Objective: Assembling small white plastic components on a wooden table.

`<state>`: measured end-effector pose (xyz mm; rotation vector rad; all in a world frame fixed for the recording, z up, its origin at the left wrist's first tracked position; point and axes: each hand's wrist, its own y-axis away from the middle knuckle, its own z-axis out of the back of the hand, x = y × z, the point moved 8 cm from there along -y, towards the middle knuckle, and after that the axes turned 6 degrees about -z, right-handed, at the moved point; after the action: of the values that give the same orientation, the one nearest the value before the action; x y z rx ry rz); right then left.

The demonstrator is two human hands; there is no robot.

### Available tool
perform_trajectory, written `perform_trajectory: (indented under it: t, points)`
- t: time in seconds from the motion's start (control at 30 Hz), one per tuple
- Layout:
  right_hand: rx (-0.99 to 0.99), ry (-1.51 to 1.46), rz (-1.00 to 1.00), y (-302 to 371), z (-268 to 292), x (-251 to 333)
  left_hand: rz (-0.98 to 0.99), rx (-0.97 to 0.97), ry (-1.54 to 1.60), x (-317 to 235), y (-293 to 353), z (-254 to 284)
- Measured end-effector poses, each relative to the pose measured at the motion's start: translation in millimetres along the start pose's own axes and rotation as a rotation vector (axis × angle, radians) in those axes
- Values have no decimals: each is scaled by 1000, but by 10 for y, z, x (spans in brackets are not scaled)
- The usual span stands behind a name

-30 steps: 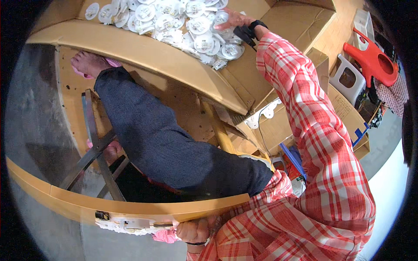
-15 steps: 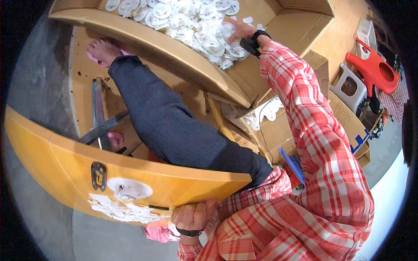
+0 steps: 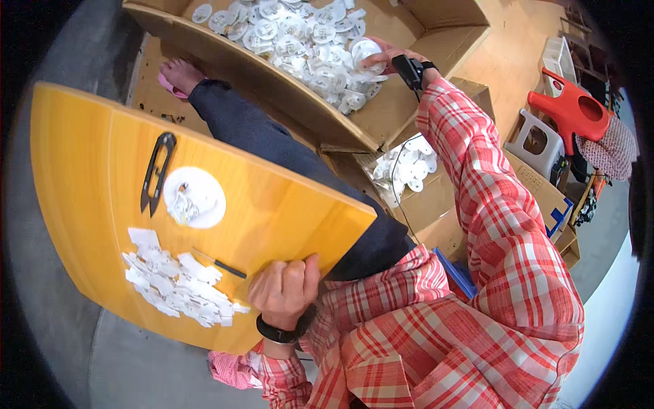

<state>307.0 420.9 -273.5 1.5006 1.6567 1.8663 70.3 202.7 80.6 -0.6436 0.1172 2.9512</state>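
Observation:
My right hand [image 3: 390, 57] reaches into a large cardboard box [image 3: 231, 82] and grips a round white disc [image 3: 364, 53]. Beneath it lies a heap of similar white discs [image 3: 289, 44], many with clear plastic on them. My left hand [image 3: 286, 290] is closed on the tilted wooden board [image 3: 272, 204] near its right end; what its fingers hold, if anything, is hidden. Black thread snips [image 3: 158, 174] lie on the board beside a white disc [image 3: 195, 199] with clear plastic on it. Close to my left hand are a thin black-handled tool [image 3: 230, 269] and a pile of small white slips [image 3: 174, 279].
A smaller cardboard box holding more white discs [image 3: 407, 165] stands below the large one. A blue item [image 3: 455, 274] lies near my lap. To the right are a red plastic stool [image 3: 569, 109] and a white stool [image 3: 538, 140]. My leg runs under the board.
The board has tilted, showing more of its top. My right hand has drawn slightly right with a white disc now clearly in its fingers. My left hand has shifted up and left.

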Motion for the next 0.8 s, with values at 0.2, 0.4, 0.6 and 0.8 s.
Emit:
perform_trajectory:
  t: [0.2, 0.4, 0.6, 0.8]
  points:
    - [25, -205, 168, 587, -205, 743, -21, -99, 3, 36, 24, -49]
    - [239, -79, 510, 1054, -1032, 1868, -26, -209, 49, 192, 128, -302]
    - [620, -2, 520, 1026, -2293, 2301, 5, -295, 169, 326, 394, -737]
    - [665, 153, 504, 802, -3924, 2287, 17, -284, 259, 315, 410, -971]
